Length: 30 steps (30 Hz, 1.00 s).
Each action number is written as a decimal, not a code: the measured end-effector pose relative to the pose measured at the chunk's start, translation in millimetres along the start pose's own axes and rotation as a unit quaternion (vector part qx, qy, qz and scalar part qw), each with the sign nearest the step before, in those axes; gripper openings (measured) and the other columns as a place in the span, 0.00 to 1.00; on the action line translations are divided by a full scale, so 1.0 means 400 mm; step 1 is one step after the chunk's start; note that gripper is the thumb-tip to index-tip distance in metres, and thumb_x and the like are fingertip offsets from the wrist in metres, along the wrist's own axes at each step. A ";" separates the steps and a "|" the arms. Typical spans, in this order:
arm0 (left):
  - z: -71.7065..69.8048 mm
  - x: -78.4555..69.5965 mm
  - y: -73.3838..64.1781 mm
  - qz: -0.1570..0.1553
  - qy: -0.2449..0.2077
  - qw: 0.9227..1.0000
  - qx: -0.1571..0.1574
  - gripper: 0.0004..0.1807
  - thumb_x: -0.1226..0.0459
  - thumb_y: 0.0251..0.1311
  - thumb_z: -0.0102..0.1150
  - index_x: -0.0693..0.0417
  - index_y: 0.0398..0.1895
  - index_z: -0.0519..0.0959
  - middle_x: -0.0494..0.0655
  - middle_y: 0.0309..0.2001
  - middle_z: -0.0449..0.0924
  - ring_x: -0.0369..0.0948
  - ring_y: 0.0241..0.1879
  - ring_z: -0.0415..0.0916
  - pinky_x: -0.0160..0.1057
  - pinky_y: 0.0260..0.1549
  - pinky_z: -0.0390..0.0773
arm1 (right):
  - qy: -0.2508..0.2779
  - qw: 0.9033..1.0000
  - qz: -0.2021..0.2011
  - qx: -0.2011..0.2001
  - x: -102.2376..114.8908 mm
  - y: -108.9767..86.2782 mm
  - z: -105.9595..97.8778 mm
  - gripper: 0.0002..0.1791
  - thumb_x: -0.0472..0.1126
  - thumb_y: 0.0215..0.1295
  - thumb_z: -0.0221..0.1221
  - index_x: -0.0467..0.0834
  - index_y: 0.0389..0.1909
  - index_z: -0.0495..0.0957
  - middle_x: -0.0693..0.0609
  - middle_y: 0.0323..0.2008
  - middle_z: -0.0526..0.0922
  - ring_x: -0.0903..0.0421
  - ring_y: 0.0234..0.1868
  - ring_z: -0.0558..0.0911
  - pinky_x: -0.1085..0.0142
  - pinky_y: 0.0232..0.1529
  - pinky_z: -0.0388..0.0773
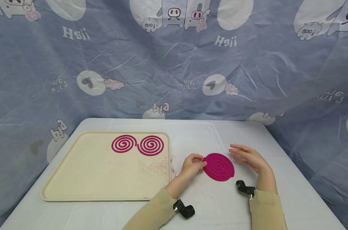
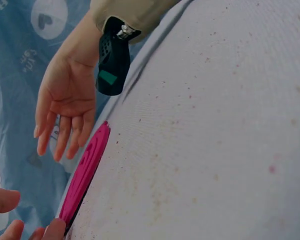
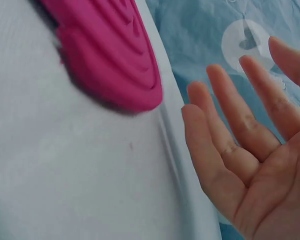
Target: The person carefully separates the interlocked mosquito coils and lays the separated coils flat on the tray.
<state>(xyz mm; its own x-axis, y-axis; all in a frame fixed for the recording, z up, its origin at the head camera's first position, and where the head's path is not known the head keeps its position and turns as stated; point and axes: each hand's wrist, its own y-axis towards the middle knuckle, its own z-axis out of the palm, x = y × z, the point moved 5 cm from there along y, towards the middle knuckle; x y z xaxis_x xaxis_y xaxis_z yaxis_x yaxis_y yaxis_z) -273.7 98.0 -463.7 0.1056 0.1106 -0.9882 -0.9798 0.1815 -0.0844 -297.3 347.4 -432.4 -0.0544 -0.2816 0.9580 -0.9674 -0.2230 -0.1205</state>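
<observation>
A magenta mosquito coil [image 1: 219,167], its spiral tightly packed, lies on the white table to the right of the tray. At its left edge is my left hand [image 1: 192,165], with relaxed fingers. In the left wrist view, a fingertip [image 2: 54,230] meets the coil's rim while another digit [image 2: 2,201] stands apart from it. My right hand [image 1: 250,157] hovers beyond the coil's right side. Its fingers are spread and loosely extended in the right wrist view, with nothing in them.
A cream tray [image 1: 85,169] covers the table's left part. Two separated magenta spirals, a left one [image 1: 123,143] and a right one [image 1: 150,145], lie at its back right. Reddish crumbs dot the tray and cloth [image 1: 197,201]. A blue printed curtain [image 1: 174,60] hangs behind.
</observation>
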 end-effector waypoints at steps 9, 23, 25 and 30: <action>-0.003 0.004 -0.012 0.013 0.026 1.000 -0.012 0.16 0.71 0.51 0.63 0.67 0.44 0.75 0.51 0.36 0.77 0.35 0.31 0.74 0.35 0.34 0.80 | 0.025 0.999 0.016 0.043 -0.033 0.007 0.014 0.33 0.41 0.69 0.52 0.29 0.68 0.53 0.28 0.64 0.61 0.49 0.57 0.75 0.56 0.53 0.74; 0.001 0.015 -0.009 -0.005 -0.046 0.999 0.015 0.14 0.74 0.52 0.63 0.70 0.43 0.75 0.49 0.33 0.80 0.34 0.29 0.76 0.39 0.37 0.81 | -0.002 0.999 0.019 0.043 -0.050 0.011 0.018 0.33 0.31 0.60 0.58 0.27 0.64 0.58 0.34 0.57 0.72 0.60 0.48 0.80 0.69 0.48 0.76; 0.002 0.013 -0.009 -0.001 -0.050 0.999 0.019 0.14 0.74 0.51 0.63 0.70 0.42 0.75 0.50 0.35 0.80 0.34 0.30 0.76 0.39 0.38 0.81 | 0.003 0.999 0.019 0.043 -0.051 0.015 0.017 0.32 0.31 0.60 0.58 0.27 0.64 0.58 0.39 0.55 0.76 0.60 0.47 0.81 0.68 0.47 0.77; 0.006 0.010 -0.009 0.002 -0.068 0.997 0.021 0.14 0.78 0.48 0.63 0.68 0.41 0.76 0.54 0.39 0.79 0.36 0.31 0.77 0.39 0.37 0.81 | 0.023 0.998 0.003 0.050 -0.047 0.022 0.021 0.31 0.29 0.60 0.57 0.26 0.63 0.58 0.50 0.48 0.81 0.60 0.45 0.81 0.66 0.45 0.78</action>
<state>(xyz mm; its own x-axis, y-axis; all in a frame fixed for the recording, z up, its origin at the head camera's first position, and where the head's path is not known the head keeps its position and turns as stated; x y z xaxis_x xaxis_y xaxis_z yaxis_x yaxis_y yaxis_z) -269.4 100.0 -466.9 0.1262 0.2431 -0.9618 -0.9726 0.2213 -0.0717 -302.7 342.9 -453.6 -0.0731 -0.2414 0.9677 -0.9374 -0.3145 -0.1493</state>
